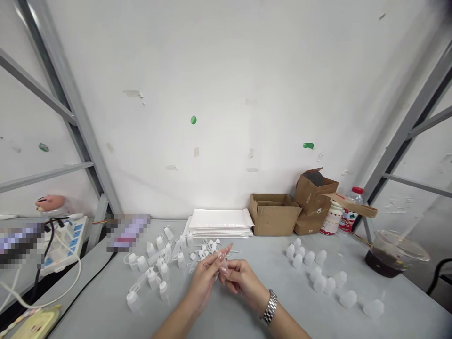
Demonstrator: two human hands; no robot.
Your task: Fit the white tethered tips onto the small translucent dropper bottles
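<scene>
My left hand (206,275) and my right hand (242,280) meet over the middle of the grey table (254,310). Between their fingertips they pinch a small translucent plastic bottle (223,266); my right wrist wears a metal watch (269,306). Just beyond the hands lies a heap of small white caps (205,249). To the left stand and lie several capped translucent bottles (151,268). To the right sit several uncapped translucent bottles (318,275).
A stack of white padded bags (221,221) lies against the wall, beside open cardboard boxes (273,214) and a water bottle (351,207). A lidded cup of dark drink (391,256) stands at far right. A power strip with cables (61,242) is at left.
</scene>
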